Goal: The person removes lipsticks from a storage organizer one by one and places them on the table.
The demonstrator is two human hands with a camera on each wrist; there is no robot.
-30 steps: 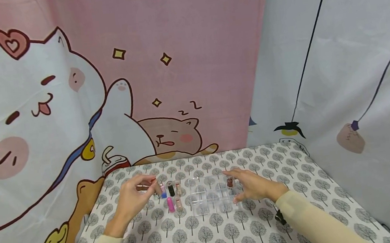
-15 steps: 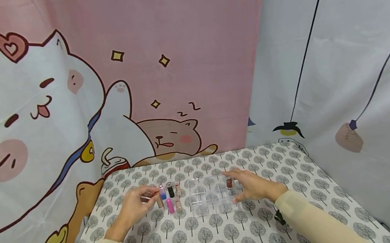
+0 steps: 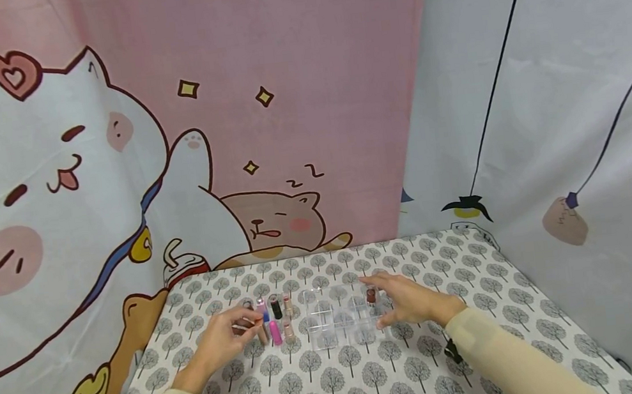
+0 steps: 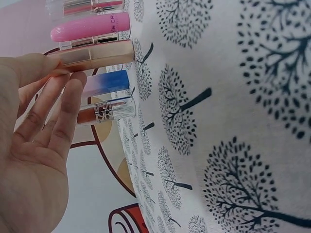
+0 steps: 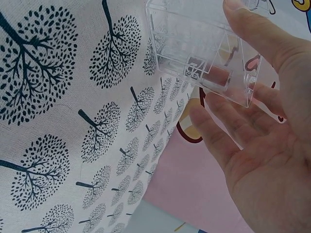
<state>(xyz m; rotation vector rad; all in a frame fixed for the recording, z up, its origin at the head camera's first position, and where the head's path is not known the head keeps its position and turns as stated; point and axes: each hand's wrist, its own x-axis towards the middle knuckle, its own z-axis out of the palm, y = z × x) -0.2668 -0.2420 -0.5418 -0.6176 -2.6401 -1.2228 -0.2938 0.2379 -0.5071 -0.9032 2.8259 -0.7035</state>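
Note:
My left hand [image 3: 223, 338] pinches the top of a gold lipstick tube [image 4: 109, 52] between thumb and fingers. The lipstick is upright, its base at or just above the cloth. Beside it stand a bright pink tube [image 3: 275, 333], a pink-and-blue lipstick [image 3: 262, 310] and a lip gloss [image 4: 99, 114]. My right hand [image 3: 410, 299] holds the right end of a clear compartmented organizer [image 3: 323, 328], thumb at the front side and fingers toward the back. A lip gloss with a brown-red part [image 5: 214, 74] stands inside the organizer's right end.
A black tube [image 3: 276, 308] and two pale lipsticks stand between the left hand and the organizer. The tree-print tablecloth [image 3: 335, 381] reaches back to a pink cartoon curtain [image 3: 276, 34]. A pale curtain [image 3: 514, 105] hangs on the right.
My left hand has lowered the gold lipstick toward the cloth and drawn it closer to the pink tube. The right hand and the organizer have stayed in place.

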